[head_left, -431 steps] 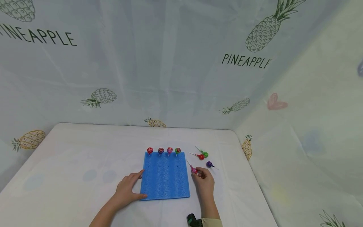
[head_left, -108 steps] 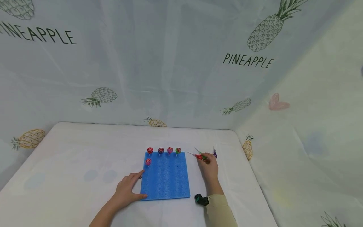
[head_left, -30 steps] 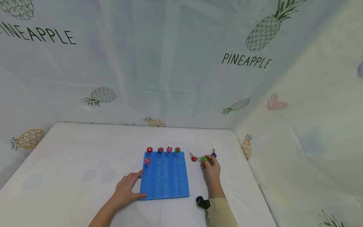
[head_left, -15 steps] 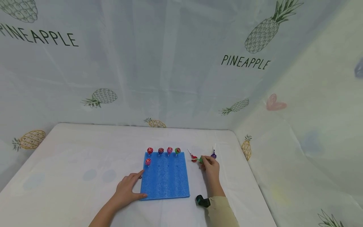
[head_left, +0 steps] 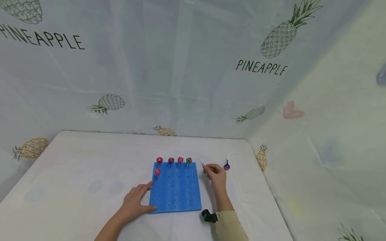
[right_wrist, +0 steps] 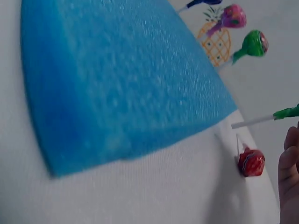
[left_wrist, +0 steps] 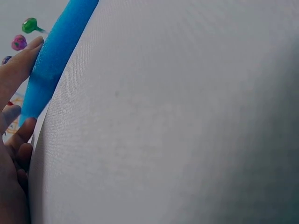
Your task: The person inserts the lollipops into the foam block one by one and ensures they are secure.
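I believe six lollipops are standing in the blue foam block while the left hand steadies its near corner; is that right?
Not quite: five lollipops stand in the blue foam block, four in the back row and one behind them, as the head view shows. The left hand does steady its near corner.

Head view looks down from afar; wrist views skim the foam block [head_left: 175, 187] closely.

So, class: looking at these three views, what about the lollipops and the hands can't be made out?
- Head view: the green lollipop is covered by the right hand.
- Right wrist view: its head and most of that hand are cut off by the frame edge.
- Left wrist view: the left hand is cropped; the blue foam board shows edge-on.
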